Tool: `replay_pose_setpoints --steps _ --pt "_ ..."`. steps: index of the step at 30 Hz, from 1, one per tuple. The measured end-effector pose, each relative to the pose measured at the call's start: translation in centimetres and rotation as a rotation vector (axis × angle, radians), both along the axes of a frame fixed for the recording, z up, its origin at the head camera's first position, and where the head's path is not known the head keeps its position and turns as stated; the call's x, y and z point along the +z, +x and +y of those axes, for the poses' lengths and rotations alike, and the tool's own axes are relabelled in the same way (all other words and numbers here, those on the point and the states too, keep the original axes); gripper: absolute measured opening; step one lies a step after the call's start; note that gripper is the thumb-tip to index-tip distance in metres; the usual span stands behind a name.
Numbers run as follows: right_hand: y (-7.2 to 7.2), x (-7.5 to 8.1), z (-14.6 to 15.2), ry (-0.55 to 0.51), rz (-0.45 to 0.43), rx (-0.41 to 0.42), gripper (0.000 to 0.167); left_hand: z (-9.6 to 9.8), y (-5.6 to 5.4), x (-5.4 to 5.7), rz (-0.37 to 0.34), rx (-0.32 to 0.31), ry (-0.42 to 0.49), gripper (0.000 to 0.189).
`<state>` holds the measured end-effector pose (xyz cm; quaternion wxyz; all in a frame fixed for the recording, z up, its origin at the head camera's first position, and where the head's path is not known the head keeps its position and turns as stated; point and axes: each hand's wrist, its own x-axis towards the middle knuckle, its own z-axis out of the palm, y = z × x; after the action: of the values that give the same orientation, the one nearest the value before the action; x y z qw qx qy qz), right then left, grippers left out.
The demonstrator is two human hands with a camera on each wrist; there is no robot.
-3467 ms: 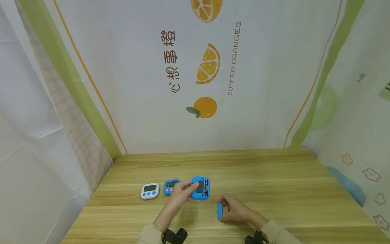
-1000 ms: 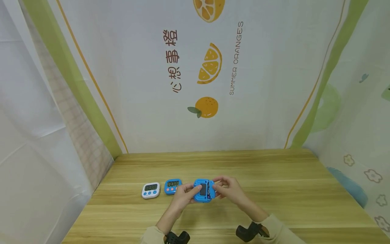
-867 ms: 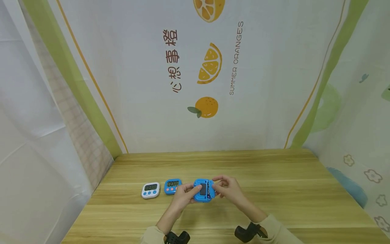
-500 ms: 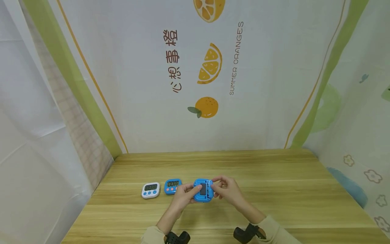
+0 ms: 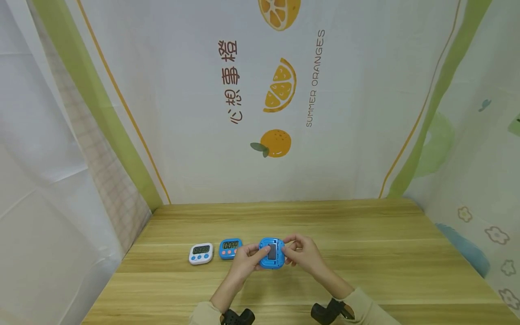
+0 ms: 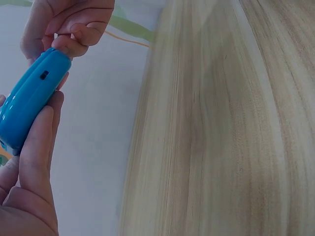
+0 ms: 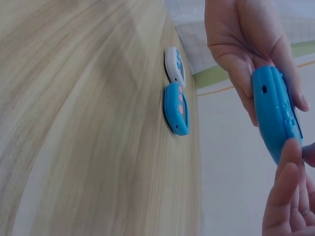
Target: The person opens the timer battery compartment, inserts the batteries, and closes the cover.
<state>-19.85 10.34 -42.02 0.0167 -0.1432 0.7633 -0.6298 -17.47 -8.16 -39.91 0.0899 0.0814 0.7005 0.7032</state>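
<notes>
In the head view my left hand (image 5: 243, 262) grips a blue digital timer (image 5: 269, 242) above the table, its back facing up, with the thumb across the dark rectangle there. My right hand (image 5: 304, 255) pinches the right edge, where the blue battery cover (image 5: 280, 255) now lies over the battery slot. Whether the cover sits fully flush I cannot tell. The left wrist view shows the timer's side (image 6: 37, 96) between both hands. From the right wrist, fingers of both hands touch the timer's casing (image 7: 269, 101).
Left of the held timer, a second blue timer (image 5: 230, 245) with pink buttons lies face up on the wooden table (image 5: 365, 253). Beside it lies a white timer (image 5: 201, 254) with blue buttons. A printed curtain (image 5: 183, 135) hangs behind the table.
My right hand first held the battery cover apart near the table, then brought it to the timer. The cover has slid left over the battery slot, hiding the inside.
</notes>
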Motion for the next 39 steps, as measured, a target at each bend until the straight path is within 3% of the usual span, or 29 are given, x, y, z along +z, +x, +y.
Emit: replay_pose_setpoints --steps 3,7,10,14,19,22,29,36,39 --pt "-0.1 -0.1 -0.1 0.005 0.006 -0.016 0.023 0.1 0.0 0.1 0.006 0.008 -0.001 0.038" --pt "0.7 1.1 -0.4 0.017 0.025 -0.022 0.018 0.1 -0.1 -0.1 0.011 0.009 -0.004 0.039" --pt "0.7 1.3 -0.2 0.007 0.025 0.014 0.019 0.0 -0.8 -1.3 0.021 -0.004 0.007 0.041" --pt "-0.7 -0.6 0.9 -0.033 -0.07 0.143 0.035 -0.3 -1.7 -2.9 0.05 -0.04 0.026 0.045" --pt "-1.5 -1.8 2.1 -0.145 -0.268 0.353 0.051 -0.4 -1.5 -2.7 0.035 -0.101 0.042 0.048" --pt "-1.5 -1.9 2.3 -0.198 -0.316 0.408 0.049 -0.3 -1.5 -2.6 0.017 -0.124 0.047 0.047" --pt "-1.2 -1.4 2.3 -0.173 -0.286 0.38 0.045 -0.1 -1.6 -2.4 -0.001 -0.128 0.051 0.042" --pt "-1.1 -1.5 2.0 -0.15 -0.267 0.328 0.044 0.2 -0.9 -1.0 -0.002 -0.119 0.057 0.04" --pt "-1.0 -1.6 1.9 -0.151 -0.261 0.315 0.045 0.2 -1.0 -1.3 -0.008 -0.115 0.059 0.04"
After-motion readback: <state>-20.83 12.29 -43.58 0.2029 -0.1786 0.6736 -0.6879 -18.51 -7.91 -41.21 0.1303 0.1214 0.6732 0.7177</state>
